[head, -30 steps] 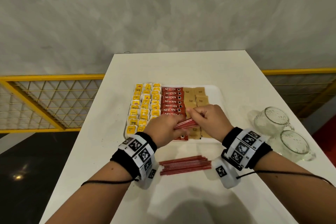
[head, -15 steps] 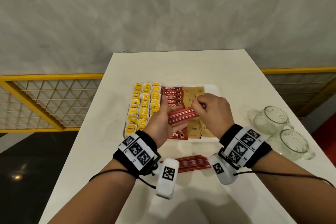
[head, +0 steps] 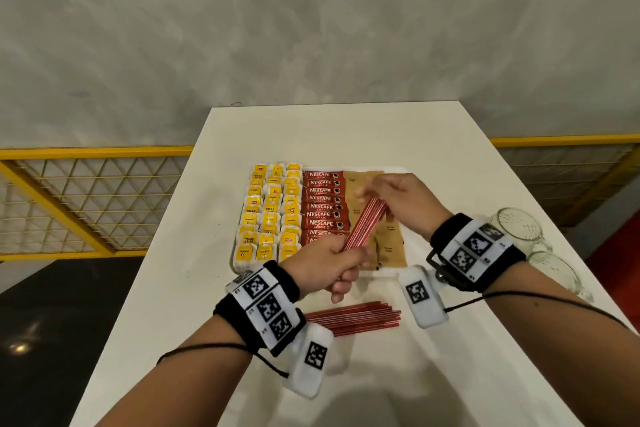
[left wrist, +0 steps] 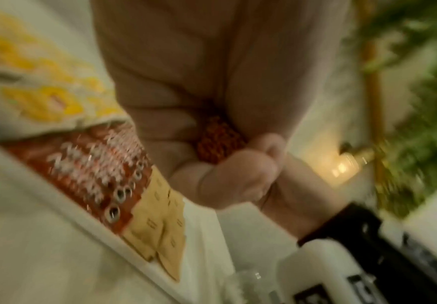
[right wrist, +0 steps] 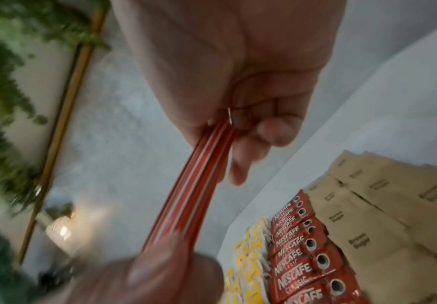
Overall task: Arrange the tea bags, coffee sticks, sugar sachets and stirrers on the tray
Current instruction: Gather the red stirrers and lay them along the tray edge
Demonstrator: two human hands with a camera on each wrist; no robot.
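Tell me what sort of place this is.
Probably a hotel or office refreshment corner, though that is a guess. A white tray on a white table holds rows of tea bags, coffee sticks and brown sugar sachets, with two glass mugs beside it.

Soft even light falling from overhead, faint shadows lying near the arms, wrist views smearing with motion blur, edges bending.

Café or pantry: white table [head: 346, 135], glass mugs [head: 519, 229].
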